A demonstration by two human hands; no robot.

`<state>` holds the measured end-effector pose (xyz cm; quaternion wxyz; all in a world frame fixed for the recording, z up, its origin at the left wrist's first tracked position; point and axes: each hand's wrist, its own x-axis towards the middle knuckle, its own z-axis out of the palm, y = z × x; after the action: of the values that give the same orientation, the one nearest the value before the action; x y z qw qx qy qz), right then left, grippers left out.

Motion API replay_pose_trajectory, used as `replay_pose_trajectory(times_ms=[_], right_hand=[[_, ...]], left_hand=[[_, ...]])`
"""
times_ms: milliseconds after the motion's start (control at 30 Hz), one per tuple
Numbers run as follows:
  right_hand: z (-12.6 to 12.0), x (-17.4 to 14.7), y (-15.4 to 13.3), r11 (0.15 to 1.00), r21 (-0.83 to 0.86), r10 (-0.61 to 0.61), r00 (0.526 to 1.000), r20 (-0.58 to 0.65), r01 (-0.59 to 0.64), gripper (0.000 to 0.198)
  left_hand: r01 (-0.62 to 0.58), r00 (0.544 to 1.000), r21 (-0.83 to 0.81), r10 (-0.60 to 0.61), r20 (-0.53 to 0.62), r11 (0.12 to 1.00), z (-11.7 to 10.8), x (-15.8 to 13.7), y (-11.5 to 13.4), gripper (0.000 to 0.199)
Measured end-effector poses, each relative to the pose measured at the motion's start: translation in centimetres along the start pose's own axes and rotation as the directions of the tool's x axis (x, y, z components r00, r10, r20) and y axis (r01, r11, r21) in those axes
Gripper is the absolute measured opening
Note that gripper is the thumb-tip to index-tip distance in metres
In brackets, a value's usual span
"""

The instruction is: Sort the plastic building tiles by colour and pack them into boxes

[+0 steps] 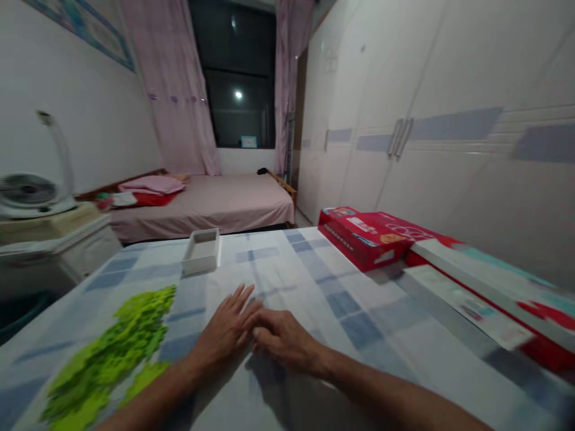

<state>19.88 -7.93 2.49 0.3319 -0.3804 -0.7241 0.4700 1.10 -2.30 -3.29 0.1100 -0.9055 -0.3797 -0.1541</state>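
Note:
My left hand (230, 317) reaches over the checked tablecloth, palm down, with its fingers stretched out and slightly apart. My right hand (284, 339) meets it from the right, its fingers bent and drawn toward the thumb, its fingertips against the left hand's thumb side. Whatever lies between those right fingers, if anything, is hidden. Left of my hands spreads a heap of bright lime-green small pieces (119, 335), too blurred to tell their kind. Beyond the hands sits an open white box (200, 263), shallow and rectangular.
A red box (363, 236) stands at the table's far right, beside a long white and red box (489, 287) with a white carton (467, 305). A bed (224, 200) is past the table. White wardrobes (404, 90) line the right; a fan (29, 191) stands left.

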Motion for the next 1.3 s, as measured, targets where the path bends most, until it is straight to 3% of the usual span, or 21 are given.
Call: replay_pose_trajectory(times_ms=[67,167,233,333,433,533,600,667,833,967,1033,1167,1200,1233,1300], right_hand=[[-1.8,-2.4,-0.9,0.995,-0.098,-0.017,0.998,-0.061,0.011,0.025],[-5.2,-7.1,-0.9,0.94,-0.337,-0.056,0.945,-0.323,-0.059,0.024],[-8.2,-10.8,0.1,0.831,-0.522,-0.139,0.837,-0.529,-0.192,0.025],[-13.1,-16.4,2.5,0.567,-0.64,-0.282,0.608,-0.742,-0.518,0.027],[-17.0,-21.3,4.6,0.341,-0.522,-0.357,0.406,-0.841,-0.781,0.037],[-19.0,-24.4,5.7,0.209,-0.374,-0.317,0.3,-0.9,-0.904,0.051],[-19.4,-25.3,6.3,0.164,-0.333,-0.226,0.294,-0.929,-0.929,0.055],[-19.6,-25.7,6.9,0.144,-0.343,-0.161,0.32,-0.934,-0.928,0.054],[-19.4,-25.7,7.1,0.117,-0.442,-0.183,0.418,-0.89,-0.889,0.044],[-19.0,-25.7,6.4,0.127,-0.495,-0.186,0.47,-0.863,-0.859,0.044],[-19.0,-25.9,6.5,0.134,-0.472,-0.177,0.448,-0.876,-0.871,0.047],[-19.9,-26.2,7.7,0.225,-0.306,-0.115,0.287,-0.951,-0.925,0.066],[-20.1,-26.3,8.1,0.268,-0.29,-0.108,0.27,-0.957,-0.919,0.067],[-20.4,-26.4,8.6,0.309,-0.295,-0.12,0.271,-0.955,-0.904,0.068],[-21.0,-26.6,9.6,0.37,-0.373,-0.199,0.32,-0.926,-0.851,0.068]], left_hand=[[-0.021,1.0,-0.005,0.021,-0.004,1.0,1.2,-1.6,0.4,0.046],[-0.056,0.998,-0.023,0.056,-0.024,0.998,2.1,-3.1,-0.2,0.05],[-0.042,0.998,-0.045,0.04,-0.044,0.998,1.8,-3.4,-0.4,0.048],[0.005,0.998,-0.132,-0.012,-0.057,0.991,1.0,-3.2,0.4,0.039],[0.017,0.995,-0.246,-0.04,-0.09,0.969,0.7,-2.6,1.8,0.036],[0.03,0.991,-0.294,-0.067,-0.118,0.955,1.0,-2.2,3.2,0.035],[0.052,0.987,-0.293,-0.094,-0.131,0.955,1.0,-2.1,3.9,0.034],[0.058,0.983,-0.293,-0.106,-0.149,0.954,1.0,-2.2,4.3,0.033],[0.048,0.982,-0.279,-0.096,-0.162,0.959,0.7,-2.5,4.2,0.034],[0.083,0.983,-0.261,-0.122,-0.136,0.962,0.7,-2.4,4.3,0.035],[0.093,0.984,-0.266,-0.129,-0.124,0.96,0.5,-2.3,4.5,0.035],[0.104,0.985,-0.284,-0.138,-0.1,0.953,0.1,-2.4,5.0,0.036],[0.109,0.986,-0.285,-0.141,-0.092,0.952,0.0,-2.4,5.1,0.036],[0.115,0.986,-0.284,-0.144,-0.081,0.952,-0.1,-2.4,5.2,0.037],[0.132,0.986,-0.28,-0.154,-0.057,0.951,-0.3,-2.4,5.5,0.038]])
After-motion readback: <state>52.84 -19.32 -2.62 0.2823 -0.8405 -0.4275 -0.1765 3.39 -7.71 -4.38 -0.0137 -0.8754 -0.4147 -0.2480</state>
